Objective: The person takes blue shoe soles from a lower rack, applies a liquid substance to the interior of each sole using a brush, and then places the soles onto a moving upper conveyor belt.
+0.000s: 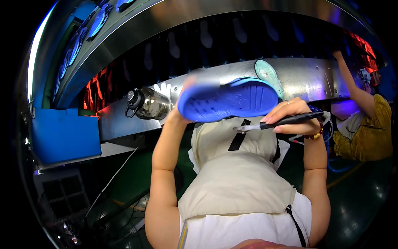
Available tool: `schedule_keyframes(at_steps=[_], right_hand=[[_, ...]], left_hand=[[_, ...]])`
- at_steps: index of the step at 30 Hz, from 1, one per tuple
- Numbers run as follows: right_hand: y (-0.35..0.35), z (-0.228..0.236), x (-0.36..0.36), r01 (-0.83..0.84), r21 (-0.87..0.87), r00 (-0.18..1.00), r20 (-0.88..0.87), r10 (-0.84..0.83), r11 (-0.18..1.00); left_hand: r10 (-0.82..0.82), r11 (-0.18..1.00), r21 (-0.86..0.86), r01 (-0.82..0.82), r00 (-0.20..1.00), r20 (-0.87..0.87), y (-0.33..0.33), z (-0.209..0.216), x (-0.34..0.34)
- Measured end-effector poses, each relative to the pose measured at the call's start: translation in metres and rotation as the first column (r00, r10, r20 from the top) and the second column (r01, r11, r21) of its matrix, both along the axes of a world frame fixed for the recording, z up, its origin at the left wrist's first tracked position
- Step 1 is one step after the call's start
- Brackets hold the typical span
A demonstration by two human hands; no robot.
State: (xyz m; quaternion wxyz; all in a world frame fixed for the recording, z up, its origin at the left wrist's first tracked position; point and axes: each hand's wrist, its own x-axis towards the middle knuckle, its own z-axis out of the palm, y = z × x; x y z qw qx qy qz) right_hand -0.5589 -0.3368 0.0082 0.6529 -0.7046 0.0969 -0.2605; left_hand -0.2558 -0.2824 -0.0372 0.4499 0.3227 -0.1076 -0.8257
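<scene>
A bright blue shoe sole (232,101), with a raised rim and a patterned inner face, is held up in front of my chest. My left hand (183,98) grips its left end, and a blur covers part of that hand and the sole's upper edge. In my right hand (296,114) is a black-handled brush (286,120), its pale tip pointing left and lying below the sole. The right fingers are wrapped round the handle, close to the sole's right end. A mint-green insole-shaped piece (269,76) lies on the metal ledge just beyond the sole.
A clear bottle with a black lid (152,103) stands on the metal ledge (112,123) at left, beside a white glove (163,89). More blue soles (99,20) lie on the conveyor at upper left. At right, a co-worker in yellow (367,130) reaches toward the rack.
</scene>
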Motion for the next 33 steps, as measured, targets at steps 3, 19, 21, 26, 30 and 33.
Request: schedule_keyframes(at_steps=[3, 19, 21, 26, 30, 33], right_hand=[[0.004, -0.007, 0.012, 0.268, 0.056, 0.963, -0.045, -0.266, 0.962], [0.019, -0.043, 0.059, 0.457, -0.443, 0.838, -0.075, -0.54, 0.771], [0.033, -0.033, 0.058, 0.287, -0.514, 0.929, -0.058, -0.367, 0.809], [0.022, -0.016, 0.046, 0.33, -0.04, 0.935, -0.124, -0.333, 0.943], [0.019, -0.017, 0.062, 0.451, -0.131, 0.887, -0.043, -0.46, 0.883], [0.026, -0.008, 0.055, 0.217, -0.182, 0.973, -0.034, -0.226, 0.959]], left_hand=[[0.163, 0.98, -0.04, -0.195, 0.902, -0.4, -0.003, -0.041, -0.033], [0.222, 0.974, 0.012, -0.225, 0.947, -0.231, -0.016, -0.059, -0.079], [0.25, 0.959, -0.081, -0.273, 0.943, -0.218, -0.016, -0.06, -0.072], [0.234, 0.953, -0.102, -0.286, 0.907, -0.351, -0.011, -0.04, -0.072], [0.223, 0.941, -0.149, -0.305, 0.887, -0.404, -0.015, -0.028, -0.08], [0.178, 0.923, -0.223, -0.314, 0.862, -0.475, -0.019, -0.024, -0.075]])
